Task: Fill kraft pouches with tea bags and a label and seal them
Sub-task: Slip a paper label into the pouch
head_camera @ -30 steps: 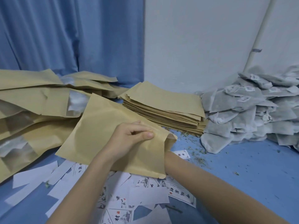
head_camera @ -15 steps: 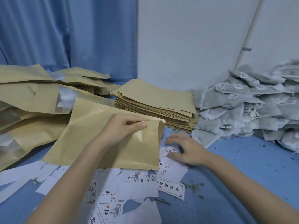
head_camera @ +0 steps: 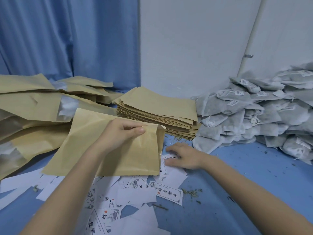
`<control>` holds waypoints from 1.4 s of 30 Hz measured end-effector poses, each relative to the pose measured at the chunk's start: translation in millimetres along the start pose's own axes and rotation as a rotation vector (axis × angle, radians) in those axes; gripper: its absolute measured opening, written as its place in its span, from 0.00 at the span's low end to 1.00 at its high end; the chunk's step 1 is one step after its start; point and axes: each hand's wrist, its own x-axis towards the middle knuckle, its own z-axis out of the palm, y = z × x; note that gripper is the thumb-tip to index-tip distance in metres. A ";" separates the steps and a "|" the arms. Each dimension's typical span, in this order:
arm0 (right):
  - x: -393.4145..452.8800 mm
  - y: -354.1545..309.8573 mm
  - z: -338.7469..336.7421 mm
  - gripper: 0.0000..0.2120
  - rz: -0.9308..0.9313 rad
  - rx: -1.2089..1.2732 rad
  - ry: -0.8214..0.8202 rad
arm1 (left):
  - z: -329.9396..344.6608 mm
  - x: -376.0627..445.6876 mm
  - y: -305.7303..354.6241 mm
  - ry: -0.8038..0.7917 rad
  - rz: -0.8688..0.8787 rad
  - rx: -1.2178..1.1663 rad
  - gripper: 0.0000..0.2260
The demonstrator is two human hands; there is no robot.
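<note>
Left hand (head_camera: 122,133) is pinching the top lip of the flat tan kraft paper pouch (head_camera: 108,146), mouth facing right. Right hand (head_camera: 183,156), fingers flat, presses a white printed paper label (head_camera: 169,158) just beside that mouth. I'd slide one label free, then feed it straight in.

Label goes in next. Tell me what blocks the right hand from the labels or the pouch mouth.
Nothing visible. The right hand already rests on a label beside the pouch, whose mouth the left hand pinches.
</note>
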 end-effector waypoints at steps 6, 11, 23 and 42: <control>1.6 -1.3 16.1 0.34 -0.036 0.015 0.143 | -0.3 -2.8 0.6 0.024 -0.010 -0.026 0.09; -4.1 10.3 7.1 0.21 0.098 0.270 0.230 | -1.1 -3.8 1.3 0.016 0.005 -0.027 0.08; -32.3 4.8 -27.1 0.19 0.010 0.145 0.384 | -5.5 0.4 2.2 0.072 -0.018 -0.053 0.06; -70.9 -105.4 -117.7 0.09 -0.366 -0.360 0.366 | 16.3 21.4 85.6 0.103 0.053 -0.342 0.07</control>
